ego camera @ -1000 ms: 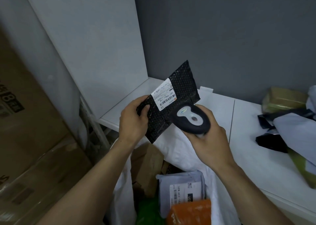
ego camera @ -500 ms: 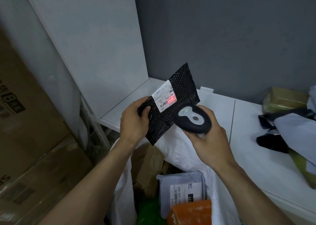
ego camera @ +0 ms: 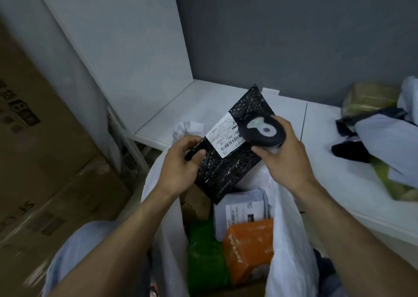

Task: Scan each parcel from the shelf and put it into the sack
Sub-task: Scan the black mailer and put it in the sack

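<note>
- Left hand [ego camera: 178, 163]: fingers curled round the lower-left edge of the parcel [ego camera: 226, 172], thumb pressed on its front face, a firm pinch.
- Parcel: a black bubble mailer, held tilted in the air. Its length runs up and away from the left fingers toward the right ones. Its lower corner hangs over the mouth of the sack [ego camera: 291, 229] and is not inside it.
- Label [ego camera: 224, 136]: white, with a barcode, on the parcel's front face just right of the left thumb. Its far end is hidden behind the scanner [ego camera: 262, 131].
- Right hand [ego camera: 287, 161]: fingers and thumb wrapped round the scanner, gripping it from below and from the side.
- Scanner: a dark, rounded head with a grey top plate, sitting above the right thumb and overlapping the parcel's upper right part. Contact with the parcel cannot be told.
- Sack: white and open, directly below both sets of fingers. Inside it, under the parcel, lie an orange box [ego camera: 248, 251], a green bag [ego camera: 203, 258], a white mailer [ego camera: 242, 208] with a printed label and a brown packet [ego camera: 195, 203].
- Shelf [ego camera: 199, 106]: white, beyond the fingertips of both hands.
- Pile [ego camera: 389, 145]: further mailers — grey, black, olive — on the shelf, well to the right of the right fingers.
- Cartons [ego camera: 45, 172]: brown and stacked, well to the left of the left fingers.
</note>
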